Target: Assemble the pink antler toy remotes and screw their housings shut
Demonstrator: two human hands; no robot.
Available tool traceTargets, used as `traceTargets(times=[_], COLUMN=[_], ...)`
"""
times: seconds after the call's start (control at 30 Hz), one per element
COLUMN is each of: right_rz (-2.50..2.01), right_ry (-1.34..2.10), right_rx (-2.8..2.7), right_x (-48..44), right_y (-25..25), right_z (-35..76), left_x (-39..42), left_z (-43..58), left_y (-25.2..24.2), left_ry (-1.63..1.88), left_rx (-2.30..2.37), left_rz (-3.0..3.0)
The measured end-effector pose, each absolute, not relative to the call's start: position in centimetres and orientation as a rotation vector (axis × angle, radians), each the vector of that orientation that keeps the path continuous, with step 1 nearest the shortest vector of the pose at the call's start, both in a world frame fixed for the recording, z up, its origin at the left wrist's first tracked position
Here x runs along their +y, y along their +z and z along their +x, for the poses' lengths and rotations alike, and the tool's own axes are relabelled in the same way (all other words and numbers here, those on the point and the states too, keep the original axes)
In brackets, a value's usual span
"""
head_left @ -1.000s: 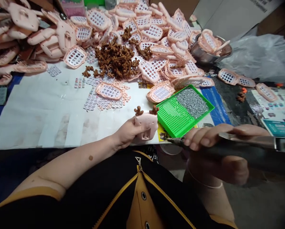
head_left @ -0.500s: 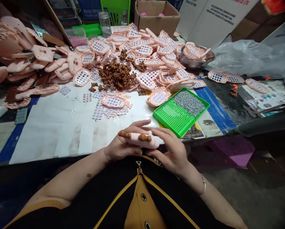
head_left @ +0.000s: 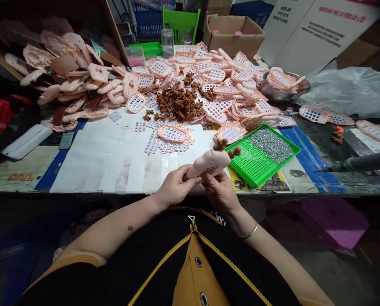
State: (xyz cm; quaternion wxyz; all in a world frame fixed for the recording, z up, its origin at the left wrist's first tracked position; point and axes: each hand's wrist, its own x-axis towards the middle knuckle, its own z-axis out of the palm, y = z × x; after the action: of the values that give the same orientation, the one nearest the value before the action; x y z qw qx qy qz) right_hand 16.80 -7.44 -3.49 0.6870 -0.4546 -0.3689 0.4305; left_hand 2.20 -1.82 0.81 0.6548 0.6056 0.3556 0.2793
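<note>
Between my hands, above the table's front edge, is a pale pink plastic shell (head_left: 210, 160) with two brown antler-like pieces at its far end. My left hand (head_left: 177, 185) grips its near left end, thumb on top. My right hand (head_left: 220, 189) pinches its near right side; the fingertips underneath are hidden. Beyond them, a pink shell with a printed key panel (head_left: 172, 134) lies on small printed key pieces (head_left: 151, 144). A heap of brown antler-like pieces (head_left: 178, 102) sits behind it.
Right of my hands is a green perforated tray (head_left: 240, 159) holding small silvery screws (head_left: 269, 144). Pink shells (head_left: 215, 75) pile up at the back, with a metal bowl (head_left: 285, 95) beside them. A tilted cardboard box (head_left: 116, 38) spills more shells at left. A dark rod-like tool (head_left: 355, 163) juts in from the right.
The pink shell has turned from edge-on to upright and tilted, its antler-like pieces now pointing away to the right. Both hands have closed on its near end. The view has shifted left.
</note>
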Motion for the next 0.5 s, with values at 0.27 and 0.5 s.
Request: traceTargets(times=[0.27,0.5], right_rz=[-0.888,-1.006], right_ry=[1.082,1.145], right_rx=[-0.691,-0.74], right_x=[-8.9,-9.0], right_y=[-2.2,-0.4], right_z=[18.3,16.6], left_x=[-2.0,-2.7], left_z=[0.4,0.2], left_y=[0.7,3.7], left_ry=[0.48,0.406], left_rx=[0.711,0.831], left_rz=[1.796,1.708])
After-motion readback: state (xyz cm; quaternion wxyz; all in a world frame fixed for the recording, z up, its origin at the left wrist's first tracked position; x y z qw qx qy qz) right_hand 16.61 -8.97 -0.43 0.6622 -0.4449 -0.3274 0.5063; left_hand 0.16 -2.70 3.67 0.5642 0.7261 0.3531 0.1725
